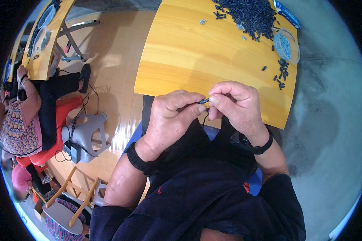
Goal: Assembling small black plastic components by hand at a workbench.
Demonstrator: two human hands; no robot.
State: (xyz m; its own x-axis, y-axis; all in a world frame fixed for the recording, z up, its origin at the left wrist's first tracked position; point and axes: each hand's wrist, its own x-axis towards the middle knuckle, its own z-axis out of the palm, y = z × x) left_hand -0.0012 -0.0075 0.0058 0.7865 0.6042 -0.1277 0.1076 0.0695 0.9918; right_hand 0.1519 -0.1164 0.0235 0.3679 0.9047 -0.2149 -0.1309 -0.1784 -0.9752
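Observation:
My left hand (pixel 171 114) pinches a small black cylindrical part (pixel 203 101) between thumb and forefinger, in front of the table's near edge. Thumb and forefinger of my right hand (pixel 238 106) are pressed together right at the part's other end. Whatever that right pinch holds is too small and covered to name. Farther off on the yellow table (pixel 181 52) lies a big heap of similar black parts (pixel 251 18). A clear bowl (pixel 295 56) of small pale-blue pieces stands at the right edge, with several loose black parts (pixel 283 70) beside it.
A blue box (pixel 287 14) lies at the table's far right corner. Small clusters of silvery bits (pixel 202 22) rest near the heap. On the left, a seated person (pixel 24 124) works at another table (pixel 48 60). Below are a grey stool (pixel 84 136) with cables and a wooden-legged chair (pixel 64 213).

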